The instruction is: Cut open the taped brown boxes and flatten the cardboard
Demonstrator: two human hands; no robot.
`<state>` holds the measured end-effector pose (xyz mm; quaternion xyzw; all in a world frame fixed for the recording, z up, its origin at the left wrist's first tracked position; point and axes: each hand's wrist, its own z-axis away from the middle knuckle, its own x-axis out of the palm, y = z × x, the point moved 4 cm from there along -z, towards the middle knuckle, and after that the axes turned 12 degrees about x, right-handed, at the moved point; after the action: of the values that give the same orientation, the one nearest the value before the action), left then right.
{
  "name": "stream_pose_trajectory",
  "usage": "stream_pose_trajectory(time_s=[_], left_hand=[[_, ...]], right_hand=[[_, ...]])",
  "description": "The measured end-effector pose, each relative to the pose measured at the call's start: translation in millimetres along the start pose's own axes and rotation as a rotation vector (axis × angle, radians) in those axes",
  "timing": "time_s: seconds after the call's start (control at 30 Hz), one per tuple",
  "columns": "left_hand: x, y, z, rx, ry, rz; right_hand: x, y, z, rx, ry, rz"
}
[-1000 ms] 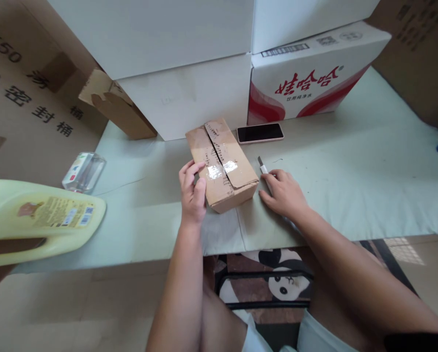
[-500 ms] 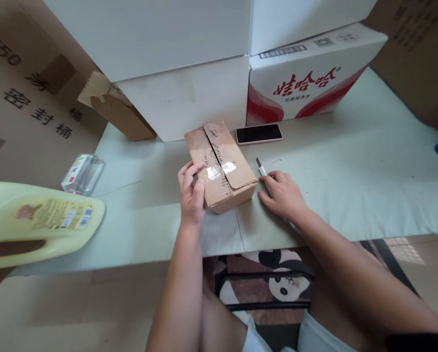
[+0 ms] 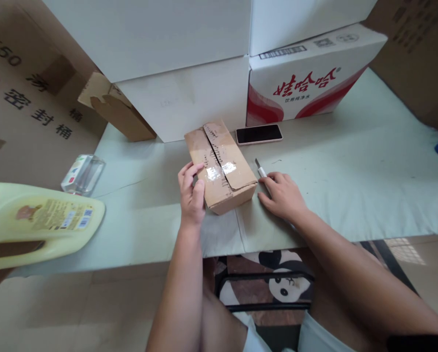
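A small brown cardboard box (image 3: pixel 222 171) lies at an angle on the cloth-covered table, its taped top flaps parted by a narrow dark gap. My left hand (image 3: pixel 192 193) grips the near left side of the box, fingertips on its top edge. To the right of the box, my right hand (image 3: pixel 282 194) rests on the table, closed around the white handle of a utility knife (image 3: pixel 261 171). The knife's blade points away from me, apart from the box. Part of the handle is hidden under my fingers.
Behind the box lies a phone (image 3: pixel 259 134), close to stacked white cartons (image 3: pixel 189 98) and a red-and-white carton (image 3: pixel 307 83). On the left are a yellow jug (image 3: pixel 57 215), a clear container (image 3: pixel 89 173) and a large brown carton (image 3: pixel 32 132). A panda-patterned stool (image 3: pixel 285 283) stands below the table edge.
My right hand and the knife have shifted very slightly, the blade tip a touch to the left. The box and my left hand stay in place.
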<state>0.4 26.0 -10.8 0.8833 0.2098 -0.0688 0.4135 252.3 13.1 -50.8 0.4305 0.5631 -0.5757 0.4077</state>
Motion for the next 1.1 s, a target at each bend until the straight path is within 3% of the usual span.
stream_pose_trajectory(time_s=[0.43,1.1], left_hand=[[0.2,-2.3,0.8,0.005,0.001,0.017],[4.5,-2.2,1.6,-0.028,0.042,0.054]], right_hand=[[2.6,1.0,1.5,-0.033,0.043,-0.008],[4.2,-5.7,5.1,-0.049,0.008,-0.016]])
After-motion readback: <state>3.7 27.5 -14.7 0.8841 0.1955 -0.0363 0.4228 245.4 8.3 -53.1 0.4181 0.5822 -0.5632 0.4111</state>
